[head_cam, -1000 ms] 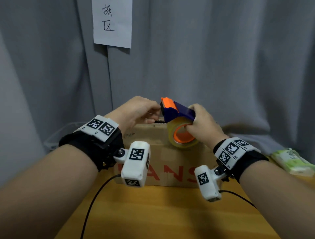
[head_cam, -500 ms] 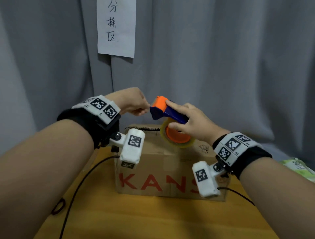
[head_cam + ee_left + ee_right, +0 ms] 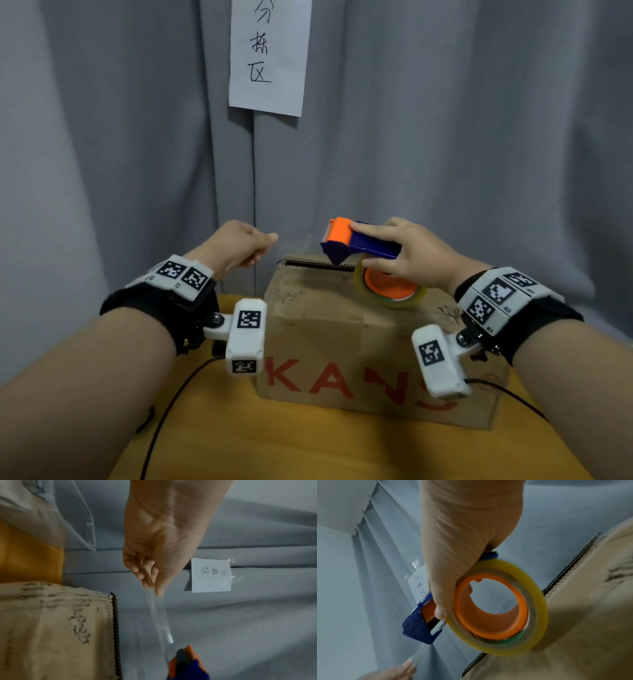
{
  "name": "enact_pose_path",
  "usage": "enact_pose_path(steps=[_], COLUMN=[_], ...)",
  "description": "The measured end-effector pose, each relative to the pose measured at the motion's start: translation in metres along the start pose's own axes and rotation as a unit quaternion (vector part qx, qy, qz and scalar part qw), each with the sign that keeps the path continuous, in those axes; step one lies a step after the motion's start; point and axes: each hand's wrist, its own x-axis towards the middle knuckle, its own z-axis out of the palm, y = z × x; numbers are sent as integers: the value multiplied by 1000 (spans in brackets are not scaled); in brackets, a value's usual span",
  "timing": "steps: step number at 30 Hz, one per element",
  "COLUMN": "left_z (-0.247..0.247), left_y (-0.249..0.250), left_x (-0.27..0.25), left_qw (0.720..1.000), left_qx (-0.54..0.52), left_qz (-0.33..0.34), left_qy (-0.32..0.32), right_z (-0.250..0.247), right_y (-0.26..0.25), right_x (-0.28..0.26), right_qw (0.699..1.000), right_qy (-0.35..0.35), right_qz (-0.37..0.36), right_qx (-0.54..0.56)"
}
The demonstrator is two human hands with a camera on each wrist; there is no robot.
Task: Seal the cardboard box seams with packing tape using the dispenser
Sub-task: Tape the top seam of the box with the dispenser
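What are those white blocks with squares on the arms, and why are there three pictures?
Those are small cameras strapped to a person's wrists. One picture comes from a camera on the head, one from each wrist. A cardboard box sits on a yellow table. The right hand holds a blue and orange tape dispenser with a roll of clear tape. The left hand pinches the loose tape end and stretches it out above the box. A paper sign hangs on the grey curtain behind.
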Motion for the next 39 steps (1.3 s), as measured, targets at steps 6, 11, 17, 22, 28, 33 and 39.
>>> enact_pose_path(steps=[6,11,17,22,28,33,39], left_z=[23,40,53,64,74,80,88], left_y=[-26,-47,-76,-91,-86,-74,-55], left_x=[22,57,77,73,50,12,-47], left_qw=[999,998,982,986,987,988,988], left_qx=[-38,-13,3,15,35,54,53], left_qz=[11,36,17,30,43,50,62], left_qy=[12,-56,-187,-164,-152,-137,-131], right_z=[25,44,63,71,62,43,18], right_y=[1,12,36,43,29,10,-14], right_x=[30,60,79,74,57,20,-34], right_qw=[996,995,991,984,984,982,980], right_qy=[19,51,54,74,55,74,76], right_qz=[15,65,118,147,162,164,176], right_qx=[-81,-52,37,72,47,60,57])
